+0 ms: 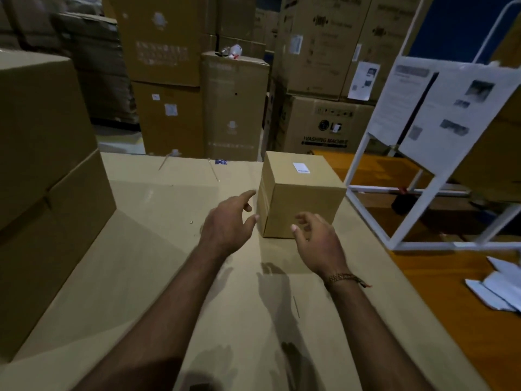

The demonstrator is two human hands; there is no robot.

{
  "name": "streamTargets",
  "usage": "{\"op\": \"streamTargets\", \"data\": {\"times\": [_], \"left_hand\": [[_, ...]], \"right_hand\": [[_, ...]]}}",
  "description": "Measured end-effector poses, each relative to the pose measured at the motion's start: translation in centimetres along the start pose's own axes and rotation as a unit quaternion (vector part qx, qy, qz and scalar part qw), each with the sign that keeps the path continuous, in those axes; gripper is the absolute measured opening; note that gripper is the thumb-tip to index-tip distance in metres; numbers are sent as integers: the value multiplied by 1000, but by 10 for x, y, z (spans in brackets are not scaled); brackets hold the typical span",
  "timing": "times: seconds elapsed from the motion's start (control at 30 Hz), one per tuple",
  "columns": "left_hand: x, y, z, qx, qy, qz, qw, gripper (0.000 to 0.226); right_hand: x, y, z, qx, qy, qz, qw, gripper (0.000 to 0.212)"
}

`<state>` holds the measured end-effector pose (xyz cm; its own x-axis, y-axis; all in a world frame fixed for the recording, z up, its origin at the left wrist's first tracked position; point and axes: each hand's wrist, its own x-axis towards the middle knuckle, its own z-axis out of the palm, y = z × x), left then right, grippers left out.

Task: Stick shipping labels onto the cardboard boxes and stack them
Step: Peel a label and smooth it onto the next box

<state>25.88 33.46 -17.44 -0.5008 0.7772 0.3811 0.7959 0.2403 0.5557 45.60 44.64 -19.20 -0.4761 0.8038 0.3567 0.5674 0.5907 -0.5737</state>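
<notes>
Both hands were out in front, spread and holding nothing. The left hand had its fingers loose and wide, with the tips just beside the left face of the small box. The right hand was in front of the box's near face, fingers a little bent. I could not tell if either hand touched the box.

The small box sat on the big flat cardboard top, near its right edge. A white label was already stuck on top of it. So the step in hand looked like picking the box up to stack it.

To do that well, each hand should go flat on one side of the box and press evenly. The box should stay level, so the label stays on top. It sat close to the edge, so lifting straight up would be safer than sliding it to the right.

On the left stood a tall pile of big boxes, well apart from the small one. The space between looked free.

To the right stood a white metal frame with paper sheets hanging on it, and some loose white papers lay on the orange floor. An elbow could bump that frame.

Far back were many large boxes, one marked as a washing machine box.
</notes>
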Motion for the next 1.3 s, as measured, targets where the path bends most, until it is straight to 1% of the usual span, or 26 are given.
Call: {"op": "streamTargets", "data": {"times": [0.13,0.3,0.4,0.47,0.53,0.6,0.67,0.7,0.77,0.83,0.9,1.03,1.1,1.2,1.3], "left_hand": [[23,12,23,16,4,-12,1000,63],[61,34,58,32,6,-19,999,66],[87,43,82,36,-23,-18,999,70],[103,46,98,56,-49,-19,997,74],[119,50,113,79,-71,-32,994,79],[132,54,128,104,-95,-57,988,82],[142,54,143,121,-122,-81,982,82],[146,52,150,118,-134,-93,980,81],[149,46,162,74,-145,-117,980,78],[144,45,169,0,-119,-125,985,74],[137,46,173,-45,-83,-128,987,70],[118,53,165,-74,-52,-140,986,63],[104,51,155,-88,-36,-158,983,66],[76,44,134,-117,-2,-214,970,74],[41,28,107,-108,27,-246,963,69]], "right_hand": [[48,31,-4,3,4,-6,1000,29],[109,70,-7,-15,15,-1,1000,37],[151,97,-10,-67,-24,35,997,54],[177,116,-10,-100,-62,68,991,67],[199,136,-8,-126,-79,93,984,75],[215,155,-5,-128,-94,106,982,76],[223,171,2,-89,-113,114,983,70],[223,177,6,-62,-111,113,985,67],[218,186,13,-27,-85,99,991,62],[213,188,16,-7,-62,95,993,60],[210,186,13,16,-51,107,993,59],[189,176,-2,71,-15,114,991,59],[171,170,-9,94,12,116,989,59],[137,155,-14,92,43,108,989,57],[102,130,-15,79,61,112,989,56]]}}
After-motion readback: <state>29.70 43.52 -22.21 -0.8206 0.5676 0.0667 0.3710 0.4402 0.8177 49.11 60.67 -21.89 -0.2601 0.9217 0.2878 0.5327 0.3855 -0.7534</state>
